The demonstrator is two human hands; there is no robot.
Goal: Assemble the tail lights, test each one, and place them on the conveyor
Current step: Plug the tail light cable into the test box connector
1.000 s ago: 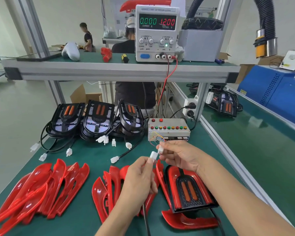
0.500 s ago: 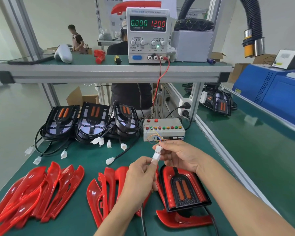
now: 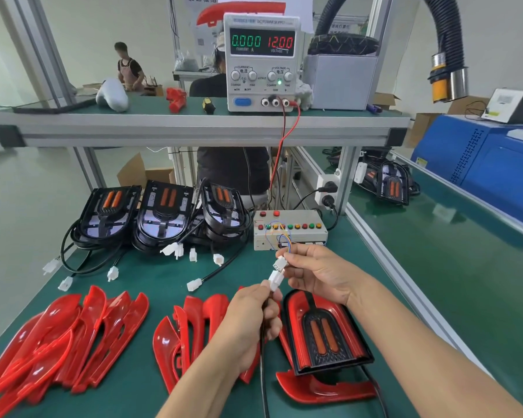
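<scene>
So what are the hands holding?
The left hand pinches the light's plug and cable. The right hand pinches the tester's plug at its wired end.

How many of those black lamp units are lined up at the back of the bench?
3, side by side: the left black lamp unit, the middle one, and the right one, leaning beside the test box. More could be hidden behind them.

The left hand (image 3: 251, 324) hides part of the black cable (image 3: 262, 387); the red covers (image 3: 40, 354) run past the frame's left edge.
</scene>
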